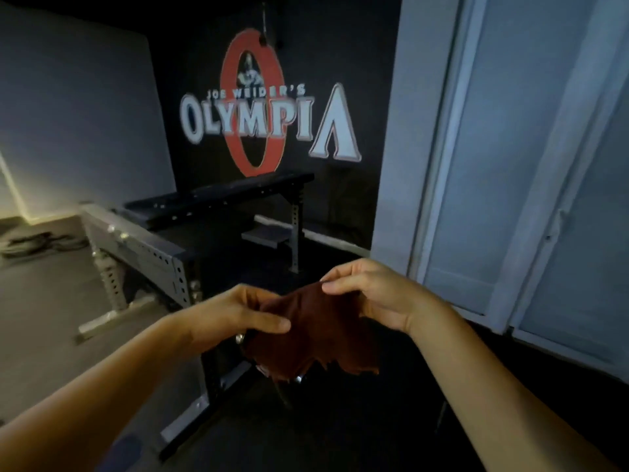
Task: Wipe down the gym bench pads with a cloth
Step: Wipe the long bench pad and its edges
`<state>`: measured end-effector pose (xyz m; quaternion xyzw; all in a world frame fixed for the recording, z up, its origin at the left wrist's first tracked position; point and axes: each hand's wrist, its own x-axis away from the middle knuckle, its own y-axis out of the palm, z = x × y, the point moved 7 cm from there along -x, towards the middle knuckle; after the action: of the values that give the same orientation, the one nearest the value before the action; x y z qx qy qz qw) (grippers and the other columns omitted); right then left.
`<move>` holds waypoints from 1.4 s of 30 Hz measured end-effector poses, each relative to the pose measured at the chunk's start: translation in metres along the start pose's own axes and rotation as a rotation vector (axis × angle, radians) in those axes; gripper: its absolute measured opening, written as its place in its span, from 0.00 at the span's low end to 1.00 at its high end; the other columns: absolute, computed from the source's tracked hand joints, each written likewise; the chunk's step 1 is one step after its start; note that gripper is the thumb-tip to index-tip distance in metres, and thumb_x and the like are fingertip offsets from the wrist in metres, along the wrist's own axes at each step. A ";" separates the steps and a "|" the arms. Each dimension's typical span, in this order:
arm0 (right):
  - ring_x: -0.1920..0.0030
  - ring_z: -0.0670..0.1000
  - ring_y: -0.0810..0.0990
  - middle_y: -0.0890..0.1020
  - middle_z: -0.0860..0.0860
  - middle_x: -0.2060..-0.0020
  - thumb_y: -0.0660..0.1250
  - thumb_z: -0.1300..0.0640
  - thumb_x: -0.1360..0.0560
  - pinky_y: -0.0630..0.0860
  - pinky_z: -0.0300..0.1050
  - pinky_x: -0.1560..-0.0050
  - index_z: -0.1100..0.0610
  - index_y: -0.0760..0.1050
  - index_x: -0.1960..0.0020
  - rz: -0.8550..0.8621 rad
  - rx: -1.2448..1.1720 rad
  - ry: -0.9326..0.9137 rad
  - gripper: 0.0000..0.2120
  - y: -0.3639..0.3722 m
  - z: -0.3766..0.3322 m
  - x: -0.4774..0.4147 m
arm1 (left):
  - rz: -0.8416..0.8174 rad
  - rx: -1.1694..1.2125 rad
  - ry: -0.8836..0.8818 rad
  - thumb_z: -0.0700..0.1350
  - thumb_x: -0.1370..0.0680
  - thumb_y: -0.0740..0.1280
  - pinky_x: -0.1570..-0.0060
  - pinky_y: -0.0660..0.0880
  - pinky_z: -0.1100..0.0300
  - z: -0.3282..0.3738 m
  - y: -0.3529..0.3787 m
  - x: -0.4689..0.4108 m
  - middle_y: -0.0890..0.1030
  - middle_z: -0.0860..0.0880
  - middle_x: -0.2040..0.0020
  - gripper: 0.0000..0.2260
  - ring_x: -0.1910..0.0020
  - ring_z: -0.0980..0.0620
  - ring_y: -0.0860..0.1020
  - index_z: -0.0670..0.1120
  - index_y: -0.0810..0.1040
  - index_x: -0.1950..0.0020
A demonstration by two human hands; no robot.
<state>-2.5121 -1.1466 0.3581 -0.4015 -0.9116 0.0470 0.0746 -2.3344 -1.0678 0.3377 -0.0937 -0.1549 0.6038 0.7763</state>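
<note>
You hold one dark red cloth (313, 335) in the air between your two hands. Your left hand (238, 311) pinches its left edge in a narrow grip, and your right hand (371, 294) pinches the top right corner the same way. The cloth hangs well apart from the one black bench pad (218, 195) by the wall. One grey holed steel frame (143, 250) stands nearer, its top too dark to make out. The wall sign (269, 120) reads "JOE WEIDER'S OLYMPIA".
</note>
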 end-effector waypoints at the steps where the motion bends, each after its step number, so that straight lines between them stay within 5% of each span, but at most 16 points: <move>1: 0.59 0.51 0.83 0.84 0.55 0.59 0.68 0.65 0.22 0.79 0.46 0.53 0.60 0.83 0.50 -0.028 0.011 0.026 0.05 -0.017 0.006 -0.007 | 0.004 0.002 -0.028 0.44 0.25 0.74 0.42 0.80 0.51 0.003 0.008 -0.016 0.86 0.40 0.45 0.14 0.45 0.43 0.85 0.43 0.84 0.40; 7: 0.51 0.52 0.84 0.84 0.56 0.53 0.67 0.63 0.21 0.79 0.48 0.47 0.60 0.82 0.46 -0.184 0.019 0.062 0.07 -0.092 0.021 -0.039 | 0.013 0.103 -0.019 0.42 0.20 0.70 0.41 0.80 0.52 0.020 0.028 -0.089 0.85 0.40 0.44 0.09 0.42 0.41 0.83 0.40 0.82 0.42; 11: 0.41 0.57 0.84 0.85 0.58 0.43 0.70 0.55 0.21 0.78 0.52 0.37 0.61 0.80 0.38 -0.306 0.177 0.022 0.15 -0.096 0.011 -0.053 | 0.036 0.069 0.016 0.44 0.25 0.74 0.42 0.80 0.50 0.036 0.016 -0.122 0.84 0.38 0.43 0.16 0.41 0.39 0.82 0.37 0.80 0.41; 15: 0.47 0.54 0.86 0.86 0.57 0.48 0.70 0.58 0.21 0.80 0.48 0.42 0.60 0.82 0.43 -0.183 0.281 -0.033 0.09 -0.100 0.002 -0.084 | 0.164 0.040 -0.015 0.46 0.31 0.77 0.49 0.82 0.53 0.036 -0.013 -0.151 0.85 0.43 0.46 0.23 0.47 0.42 0.85 0.38 0.79 0.40; 20: 0.52 0.54 0.84 0.84 0.57 0.54 0.67 0.60 0.20 0.80 0.46 0.50 0.60 0.82 0.48 -0.141 0.002 -0.003 0.06 -0.116 0.024 -0.133 | 0.409 0.283 -0.077 0.54 0.33 0.79 0.42 0.81 0.47 -0.024 -0.042 -0.189 0.85 0.45 0.44 0.25 0.44 0.45 0.85 0.49 0.81 0.38; 23: 0.55 0.55 0.83 0.83 0.59 0.57 0.64 0.63 0.19 0.79 0.47 0.50 0.61 0.80 0.53 -0.046 -0.127 0.023 0.07 -0.130 0.047 -0.177 | 0.538 0.412 -0.141 0.61 0.35 0.77 0.43 0.81 0.47 -0.076 -0.053 -0.219 0.85 0.47 0.54 0.28 0.51 0.46 0.85 0.49 0.82 0.39; 26: 0.62 0.52 0.82 0.81 0.57 0.63 0.61 0.65 0.18 0.78 0.46 0.56 0.60 0.77 0.59 0.048 -0.227 0.031 0.12 -0.143 0.066 -0.230 | 0.511 0.468 -0.246 0.68 0.36 0.75 0.49 0.81 0.48 -0.117 -0.072 -0.257 0.85 0.46 0.57 0.33 0.51 0.45 0.86 0.48 0.82 0.39; 29: 0.59 0.53 0.84 0.82 0.58 0.60 0.60 0.65 0.18 0.79 0.47 0.54 0.61 0.77 0.55 0.110 -0.446 -0.004 0.10 -0.155 0.074 -0.287 | 0.400 0.546 -0.365 0.72 0.35 0.72 0.40 0.79 0.44 -0.136 -0.094 -0.302 0.87 0.43 0.48 0.38 0.47 0.43 0.86 0.46 0.79 0.36; 33: 0.49 0.57 0.84 0.84 0.62 0.48 0.62 0.64 0.20 0.78 0.53 0.42 0.65 0.78 0.41 0.125 -0.641 -0.041 0.12 -0.180 0.076 -0.351 | 0.286 0.756 -0.374 0.64 0.31 0.74 0.37 0.77 0.42 -0.121 -0.124 -0.365 0.84 0.39 0.40 0.35 0.40 0.39 0.83 0.47 0.75 0.30; 37: 0.48 0.60 0.83 0.83 0.62 0.50 0.67 0.63 0.25 0.77 0.56 0.39 0.63 0.79 0.45 0.152 -0.556 -0.075 0.10 -0.214 0.073 -0.404 | 0.250 0.899 -0.262 0.51 0.24 0.71 0.35 0.75 0.39 -0.094 -0.151 -0.428 0.82 0.37 0.36 0.23 0.38 0.35 0.82 0.49 0.76 0.29; 42: 0.48 0.59 0.86 0.86 0.60 0.52 0.73 0.63 0.25 0.79 0.57 0.40 0.59 0.82 0.49 0.310 -0.317 -0.075 0.05 -0.288 0.084 -0.489 | 0.419 0.917 -0.287 0.39 0.27 0.71 0.46 0.77 0.44 -0.099 -0.192 -0.523 0.77 0.39 0.32 0.35 0.37 0.37 0.79 0.47 0.65 0.20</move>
<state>-2.4098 -1.7039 0.2694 -0.5415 -0.8371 -0.0711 -0.0316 -2.2414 -1.6180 0.2422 0.3106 0.0427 0.7586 0.5712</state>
